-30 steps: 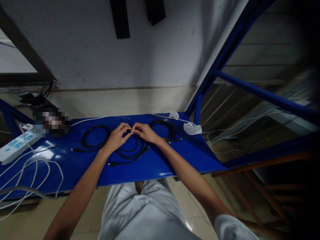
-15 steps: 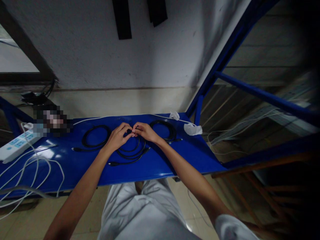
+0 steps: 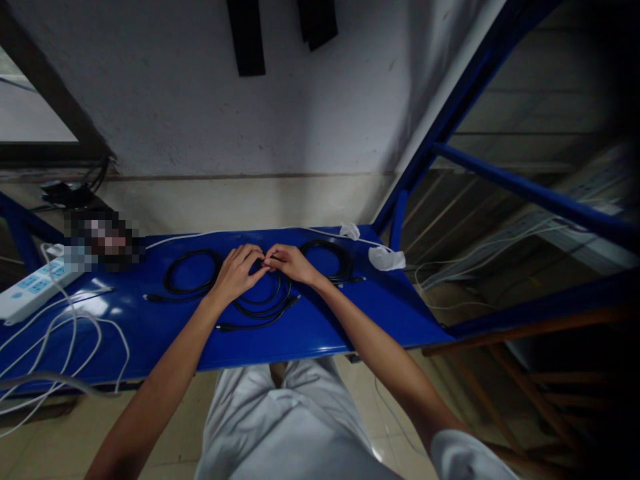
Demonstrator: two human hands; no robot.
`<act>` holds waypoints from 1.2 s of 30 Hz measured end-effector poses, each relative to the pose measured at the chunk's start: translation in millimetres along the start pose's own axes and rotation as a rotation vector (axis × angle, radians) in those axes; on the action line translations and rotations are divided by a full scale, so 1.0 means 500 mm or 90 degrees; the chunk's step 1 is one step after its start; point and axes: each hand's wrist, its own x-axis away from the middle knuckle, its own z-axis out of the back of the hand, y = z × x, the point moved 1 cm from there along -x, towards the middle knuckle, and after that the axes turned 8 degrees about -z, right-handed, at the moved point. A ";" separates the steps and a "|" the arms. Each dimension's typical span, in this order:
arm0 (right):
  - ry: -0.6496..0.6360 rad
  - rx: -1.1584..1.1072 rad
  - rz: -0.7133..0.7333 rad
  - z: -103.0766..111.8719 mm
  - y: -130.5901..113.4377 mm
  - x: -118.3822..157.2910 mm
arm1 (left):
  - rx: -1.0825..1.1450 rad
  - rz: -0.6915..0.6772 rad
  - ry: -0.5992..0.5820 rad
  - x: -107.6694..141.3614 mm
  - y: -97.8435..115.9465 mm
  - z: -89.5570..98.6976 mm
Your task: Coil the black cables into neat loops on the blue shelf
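In the head view, a coiled black cable with a plug at its near end lies on the blue table. At the coil's far side, my left hand and my right hand meet, their fingertips pinched on the cable. A short dark strand shows between the right fingers; whether it is the cable or a tie I cannot tell. To the left lies a second black cable coil. The third black cable coil sits right of my right hand, partly behind it.
A white power strip and loose white cables occupy the left side. Crumpled white pieces lie at the back right. The wall stands behind the table, and a blue frame rises at the right.
Both hands stay at the far side of the middle coil. Only the fingertips have shifted slightly, with the left fingers a little straighter; the coils have not moved.
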 end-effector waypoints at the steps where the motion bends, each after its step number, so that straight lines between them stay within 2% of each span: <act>1: 0.000 0.000 0.000 0.000 -0.001 0.001 | 0.002 -0.002 0.006 0.000 0.000 0.001; 9: -0.011 -0.016 -0.018 0.003 -0.005 0.004 | 0.024 -0.009 0.019 -0.005 0.007 0.007; 27: -0.040 -0.016 -0.019 0.003 -0.016 0.007 | 0.112 0.033 0.060 -0.005 0.000 -0.005; 36: -0.036 -0.019 -0.035 0.003 -0.006 0.005 | 0.125 0.027 0.031 -0.006 0.002 -0.005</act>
